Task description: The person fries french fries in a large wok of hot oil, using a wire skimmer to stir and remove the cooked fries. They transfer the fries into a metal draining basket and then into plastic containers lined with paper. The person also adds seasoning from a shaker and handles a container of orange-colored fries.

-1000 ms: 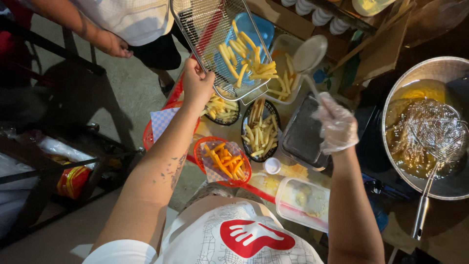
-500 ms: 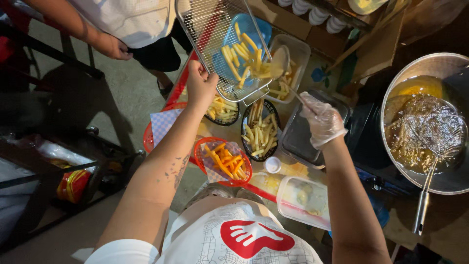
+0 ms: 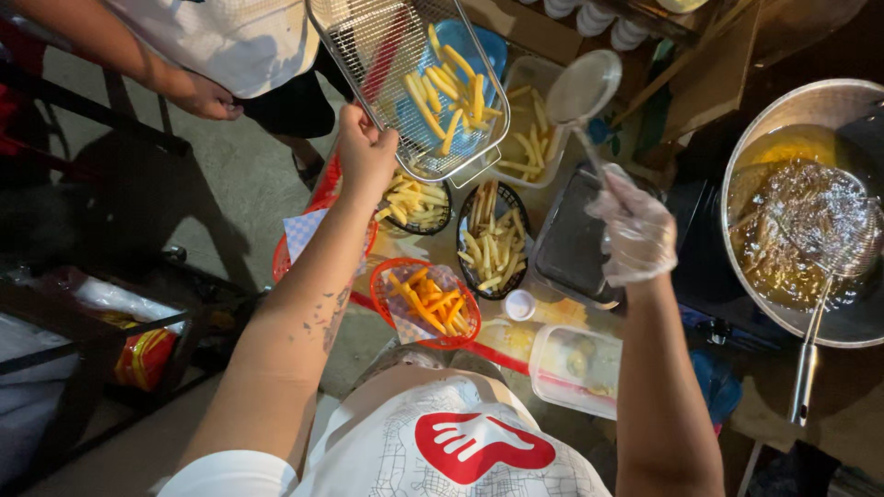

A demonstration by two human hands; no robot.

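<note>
While the left hand (image 3: 366, 152) grips its rim, wire fry basket (image 3: 405, 78), light, rigid, likely greasy, holding loose brittle fries (image 3: 448, 87), tilts above the black serving baskets (image 3: 494, 239); gloved right hand (image 3: 633, 230) closed around ladle (image 3: 582, 90) handle beside it.

Wire basket (image 3: 387, 55): silver mesh, upper centre; yellow fries (image 3: 447, 92) inside.
Ladle (image 3: 582, 87): pale silver.
Right hand (image 3: 633, 235): clear whitish glove.
Red basket (image 3: 425, 302): blue-white checked paper, orange-yellow fries.
Black baskets (image 3: 493, 241): pale yellow fries.
Pot (image 3: 810, 202), right edge: steel, golden oil.
Shirt (image 3: 460, 446), bottom centre: white, red hand print.
</note>
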